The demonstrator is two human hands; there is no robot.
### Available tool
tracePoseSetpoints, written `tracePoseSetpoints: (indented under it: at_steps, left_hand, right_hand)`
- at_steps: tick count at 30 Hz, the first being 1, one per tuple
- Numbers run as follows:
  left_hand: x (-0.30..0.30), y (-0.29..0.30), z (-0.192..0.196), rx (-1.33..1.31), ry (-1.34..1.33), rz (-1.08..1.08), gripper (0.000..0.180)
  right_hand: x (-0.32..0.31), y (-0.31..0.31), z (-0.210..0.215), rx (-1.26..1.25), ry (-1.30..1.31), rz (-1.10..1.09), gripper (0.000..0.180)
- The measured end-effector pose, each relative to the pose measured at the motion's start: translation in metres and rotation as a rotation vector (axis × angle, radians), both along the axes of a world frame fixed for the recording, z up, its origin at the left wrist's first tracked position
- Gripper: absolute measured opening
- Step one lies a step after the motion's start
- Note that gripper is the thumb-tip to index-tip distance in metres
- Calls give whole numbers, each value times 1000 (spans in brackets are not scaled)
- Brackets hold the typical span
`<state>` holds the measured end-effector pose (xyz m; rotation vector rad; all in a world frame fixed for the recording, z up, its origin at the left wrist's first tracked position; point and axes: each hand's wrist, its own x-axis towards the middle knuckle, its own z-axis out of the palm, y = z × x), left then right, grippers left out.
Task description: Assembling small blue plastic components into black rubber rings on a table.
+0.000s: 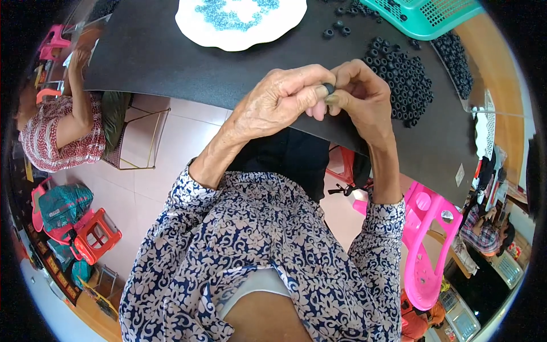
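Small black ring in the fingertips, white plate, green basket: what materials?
Small black ring: probably rubber, matte with no glint, pinched between left hand and right hand. White scalloped plate: smooth, plastic or ceramic, can't tell which. Green lattice basket: moulded plastic, glossy grid walls.

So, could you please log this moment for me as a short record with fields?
Left hand: left hand pinches a small black ring with the right.
Right hand: right hand grips the same ring from the other side.
Surface: black table.
Nearby stock: pile of black rings just beyond the right hand.
Other items: white plate of small blue pieces; teal basket at the far edge.
Others: a person in a red patterned top on the left.
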<state>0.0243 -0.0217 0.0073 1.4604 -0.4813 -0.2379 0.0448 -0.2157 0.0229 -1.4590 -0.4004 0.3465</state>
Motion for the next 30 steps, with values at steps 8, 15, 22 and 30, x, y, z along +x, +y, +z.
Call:
tracePoseSetpoints:
  at_steps: [8,15,22,30]
  left_hand:
    - [9,-4,-1,-212,152,-33,25]
    - [8,-6,-8,-212,129,-11,23]
    - [9,-8,-4,-205,132,-9,23]
    - [11,-6,-2,-152,85,-26,23]
  right_hand:
    - [9,-7,-2,-15,41,-70,13]
    - [7,-10,-4,-51,9,-10,19]
    - [9,-8,-4,-15,-18,-17,17]
    - [8,-4,6,-29,-6,13,9]
